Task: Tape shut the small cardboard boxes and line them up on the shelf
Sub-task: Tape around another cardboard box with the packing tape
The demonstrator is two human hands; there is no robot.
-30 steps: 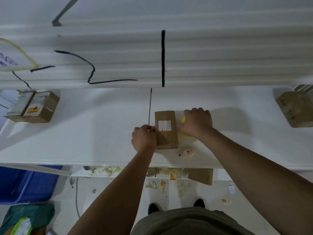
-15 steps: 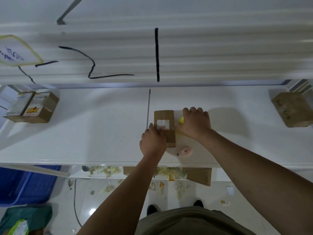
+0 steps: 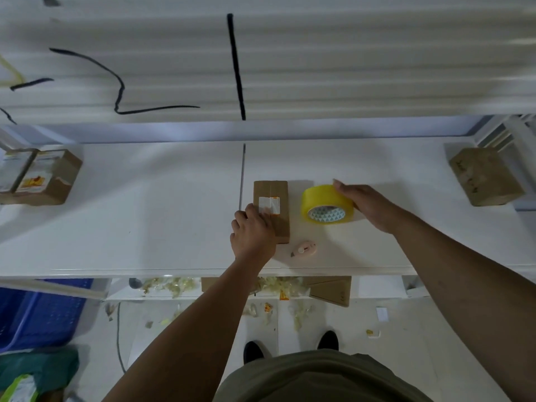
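A small brown cardboard box [image 3: 274,195] with a white label lies on the white shelf [image 3: 145,216], near its front edge. My left hand [image 3: 253,231] rests on the box's near left part, fingers laid over its top. To the right, my right hand [image 3: 364,203] grips a yellow tape roll [image 3: 326,202], lifted a little and tilted toward me, clear of the box. A pink box cutter [image 3: 305,248] lies just in front of the box.
Two labelled boxes [image 3: 37,177] stand together at the shelf's far left, and one brown box [image 3: 485,175] at the far right. A thin metal rod [image 3: 242,175] lies behind my left hand. Below are tape scraps, flat cardboard [image 3: 330,290] and a blue crate [image 3: 37,314].
My right hand has pulled away from the box to the right with the tape roll, now fully in view. My left hand has slid onto the box's top.
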